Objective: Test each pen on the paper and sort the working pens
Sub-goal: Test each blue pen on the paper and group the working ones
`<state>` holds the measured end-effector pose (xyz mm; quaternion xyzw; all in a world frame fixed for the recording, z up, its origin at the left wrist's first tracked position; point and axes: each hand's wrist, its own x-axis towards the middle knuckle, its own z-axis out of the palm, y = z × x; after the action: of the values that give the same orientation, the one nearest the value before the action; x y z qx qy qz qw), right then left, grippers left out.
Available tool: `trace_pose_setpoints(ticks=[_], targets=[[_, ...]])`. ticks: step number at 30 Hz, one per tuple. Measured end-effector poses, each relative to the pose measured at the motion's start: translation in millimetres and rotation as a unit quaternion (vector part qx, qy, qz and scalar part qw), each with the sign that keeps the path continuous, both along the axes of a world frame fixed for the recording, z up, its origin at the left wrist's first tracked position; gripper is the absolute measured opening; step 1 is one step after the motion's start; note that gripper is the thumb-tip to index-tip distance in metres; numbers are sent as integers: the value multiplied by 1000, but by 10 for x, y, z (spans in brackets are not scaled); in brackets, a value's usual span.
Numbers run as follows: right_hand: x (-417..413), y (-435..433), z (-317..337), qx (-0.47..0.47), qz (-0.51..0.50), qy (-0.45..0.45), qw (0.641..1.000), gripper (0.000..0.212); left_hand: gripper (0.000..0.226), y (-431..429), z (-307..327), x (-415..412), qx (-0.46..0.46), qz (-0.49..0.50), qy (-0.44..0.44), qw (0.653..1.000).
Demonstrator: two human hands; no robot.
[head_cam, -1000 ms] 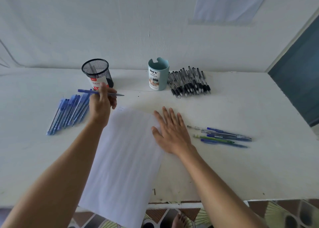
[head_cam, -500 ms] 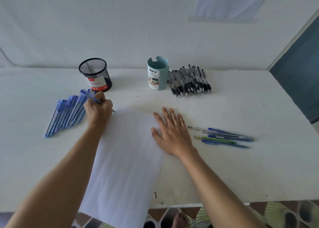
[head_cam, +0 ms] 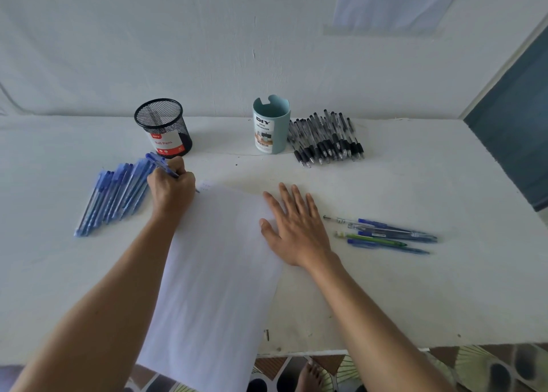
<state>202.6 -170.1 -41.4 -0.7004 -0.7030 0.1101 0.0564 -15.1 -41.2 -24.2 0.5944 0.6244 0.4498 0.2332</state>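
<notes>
Left grip (head_cam: 172,193) closed round a blue pen (head_cam: 162,166), fingers curled, writing hold. Pen tilted, cap end up and to the left, tip down at the far left corner of the paper (head_cam: 216,273). Faint marks by that corner, too small to read.

Right grip (head_cam: 296,231) open: fingers straight and spread, palm flat. Thumb and palm edge lie on the paper's right edge, the rest on the surface (head_cam: 415,288). Holds nothing.

Paper is a white sheet lying at a slant between the two forearms. Its near end hangs over the front edge of the surface.

Layout on the white surface:
- Blue pen pile (head_cam: 115,196): left of the left grip, just beside it, pens roughly parallel and fanned, ends pointing near-left.
- Black mesh cup (head_cam: 163,127): upright, behind the left grip, red and white label reading "Ball Pens". Can't tell what's inside.
- Teal organizer (head_cam: 271,124): upright near the wall, label "DIY Desk Organizer", notch in the rim. Contents not visible.
- Black pen pile (head_cam: 326,139): touching or just beside the teal organizer on its right, tips toward the camera.
- Mixed pens (head_cam: 385,234): small group right of the right grip, near but apart from it, lying sideways. Mostly blue, one green.

Below the front edge: patterned floor tiles, a bare foot (head_cam: 311,377).
</notes>
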Motion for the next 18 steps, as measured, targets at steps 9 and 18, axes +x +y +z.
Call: trace_pose_setpoints(ticks=[9, 18], targets=[[2, -12, 25, 4, 2, 0, 1000, 65, 15, -17, 29, 20, -12, -16, -6, 1000], [-2, -16, 16, 13, 4, 7, 1000, 64, 13, -13, 11, 11, -7, -29, 8, 1000]])
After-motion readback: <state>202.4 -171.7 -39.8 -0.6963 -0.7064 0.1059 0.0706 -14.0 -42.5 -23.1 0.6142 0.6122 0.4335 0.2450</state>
